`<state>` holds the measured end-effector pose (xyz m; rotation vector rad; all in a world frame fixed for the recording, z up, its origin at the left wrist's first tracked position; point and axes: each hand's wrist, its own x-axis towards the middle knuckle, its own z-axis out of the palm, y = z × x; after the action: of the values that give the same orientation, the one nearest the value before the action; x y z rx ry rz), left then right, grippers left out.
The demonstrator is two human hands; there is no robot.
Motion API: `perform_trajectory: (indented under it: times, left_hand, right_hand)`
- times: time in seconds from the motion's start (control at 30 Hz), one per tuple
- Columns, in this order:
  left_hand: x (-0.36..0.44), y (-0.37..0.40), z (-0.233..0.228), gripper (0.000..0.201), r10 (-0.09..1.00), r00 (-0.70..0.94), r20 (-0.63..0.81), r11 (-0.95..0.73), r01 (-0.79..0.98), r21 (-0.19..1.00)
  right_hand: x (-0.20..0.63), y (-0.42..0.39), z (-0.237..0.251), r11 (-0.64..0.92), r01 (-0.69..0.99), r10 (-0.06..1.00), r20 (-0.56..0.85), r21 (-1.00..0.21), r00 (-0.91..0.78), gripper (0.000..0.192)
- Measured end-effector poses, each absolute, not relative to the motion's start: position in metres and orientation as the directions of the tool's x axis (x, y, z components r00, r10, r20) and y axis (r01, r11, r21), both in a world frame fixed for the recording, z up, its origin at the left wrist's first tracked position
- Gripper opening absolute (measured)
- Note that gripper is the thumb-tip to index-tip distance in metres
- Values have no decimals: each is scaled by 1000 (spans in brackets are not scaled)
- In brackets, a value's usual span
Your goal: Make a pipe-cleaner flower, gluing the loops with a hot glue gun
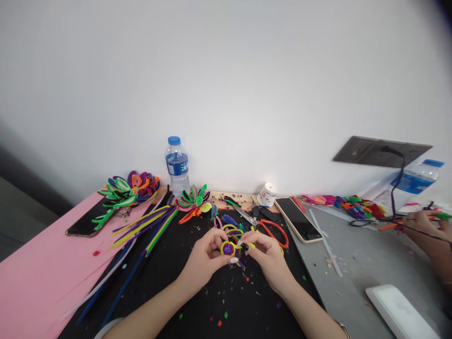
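My left hand point(205, 258) and my right hand point(266, 256) meet over a black mat point(197, 301), both pinching a small pipe-cleaner coil point(228, 248) with a purple centre and a yellow ring. More yellow, purple and green loops point(231, 227) lie just behind it. Red-handled scissors point(268, 226) rest to the right of the loops, close to my right hand.
Loose pipe cleaners point(148, 228) and finished flowers point(127, 188) point(193, 201) lie left of centre. A water bottle point(177, 165) and tape roll point(267, 194) stand by the wall. Phones point(298, 219) point(86, 223) lie flat. Another person's hand point(423, 223) works at far right.
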<state>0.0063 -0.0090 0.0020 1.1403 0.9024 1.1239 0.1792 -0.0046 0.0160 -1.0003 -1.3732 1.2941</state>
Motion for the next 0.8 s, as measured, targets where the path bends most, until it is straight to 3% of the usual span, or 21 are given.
perform_trajectory:
  times: [0.8]
  left_hand:
    - [6,-6,1,31,977,210,42,0,-193,981]
  right_hand:
    - [178,-3,11,43,-122,976,67,-992,-205,8]
